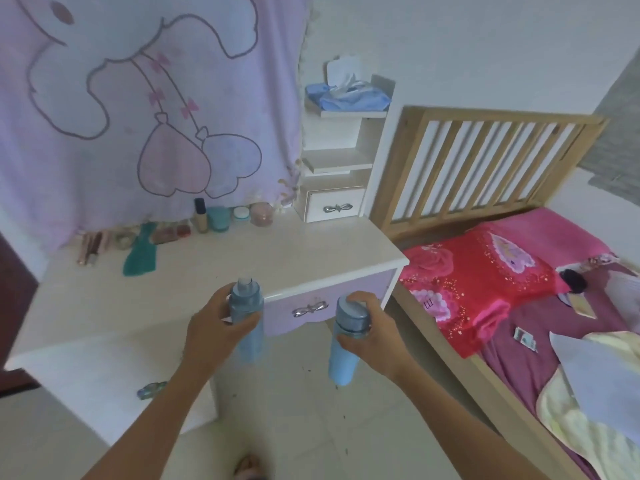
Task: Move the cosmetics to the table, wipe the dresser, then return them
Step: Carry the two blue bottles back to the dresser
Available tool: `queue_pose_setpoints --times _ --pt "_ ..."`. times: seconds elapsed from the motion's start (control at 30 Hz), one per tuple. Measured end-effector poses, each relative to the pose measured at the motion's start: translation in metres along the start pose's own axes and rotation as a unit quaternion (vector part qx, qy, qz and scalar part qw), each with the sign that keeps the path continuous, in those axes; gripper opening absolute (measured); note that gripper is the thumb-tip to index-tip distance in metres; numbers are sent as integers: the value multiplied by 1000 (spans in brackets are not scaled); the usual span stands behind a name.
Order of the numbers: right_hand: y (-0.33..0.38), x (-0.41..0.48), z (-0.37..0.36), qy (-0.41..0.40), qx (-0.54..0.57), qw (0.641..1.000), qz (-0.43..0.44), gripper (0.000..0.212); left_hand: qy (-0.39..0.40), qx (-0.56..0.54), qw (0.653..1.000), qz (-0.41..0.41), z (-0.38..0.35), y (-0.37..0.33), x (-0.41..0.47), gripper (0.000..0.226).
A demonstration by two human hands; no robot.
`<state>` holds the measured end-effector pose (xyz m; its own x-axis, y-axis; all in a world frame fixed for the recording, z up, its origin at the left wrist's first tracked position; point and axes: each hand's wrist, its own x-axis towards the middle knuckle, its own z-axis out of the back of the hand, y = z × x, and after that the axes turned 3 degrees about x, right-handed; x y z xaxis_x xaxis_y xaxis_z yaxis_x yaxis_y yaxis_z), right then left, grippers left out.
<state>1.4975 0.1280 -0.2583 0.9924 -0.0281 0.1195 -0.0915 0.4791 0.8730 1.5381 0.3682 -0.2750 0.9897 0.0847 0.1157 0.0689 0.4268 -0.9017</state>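
Bed (pixel 485 271): wooden slatted headboard, red and pink bedding, right of the dresser.
Dresser (pixel 277 251): white top, lilac drawer front.
Left bottle (pixel 246 306): pale blue, upright, my left hand (pixel 214 327) wrapped round its middle, held at the dresser's front edge.
Right bottle (pixel 346 341): pale blue, capped, my right hand (pixel 374 334) curled round it under the cap, above the floor.
Teal cloth (pixel 142 254): lying on the dresser top, toward the back.
Remaining cosmetics (pixel 214 216): jars and tubes in a row along the dresser's back edge.
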Motion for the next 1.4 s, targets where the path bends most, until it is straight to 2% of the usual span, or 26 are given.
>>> queue_pose_setpoints --times 0.27,0.43,0.6,0.77,1.0,1.13,1.27,1.4 --pt "-1 137 -25 28 -33 999 23 57 -33 -12 999 -22 -15 17 129 50" --pt "-9 197 -40 15 -31 999 20 71 -14 -8 999 -36 -23 24 204 49" --pt "-32 228 -44 6 -25 999 -27 71 18 -18 999 -23 -43 38 237 51" --pt "-47 270 -41 6 -28 998 -54 73 28 -34 999 8 -64 53 256 66" --pt "-58 368 -42 44 -15 999 -7 65 15 12 1000 16 -95 55 317 59" --pt "-73 423 -46 59 -22 998 24 64 3 19 1000 6 -117 55 361 63" --pt "-84 468 -47 88 -34 995 40 61 -16 17 1000 16 -139 53 394 52" --pt "-94 502 -51 126 -67 986 82 61 -29 11 999 28 -160 52 413 57"
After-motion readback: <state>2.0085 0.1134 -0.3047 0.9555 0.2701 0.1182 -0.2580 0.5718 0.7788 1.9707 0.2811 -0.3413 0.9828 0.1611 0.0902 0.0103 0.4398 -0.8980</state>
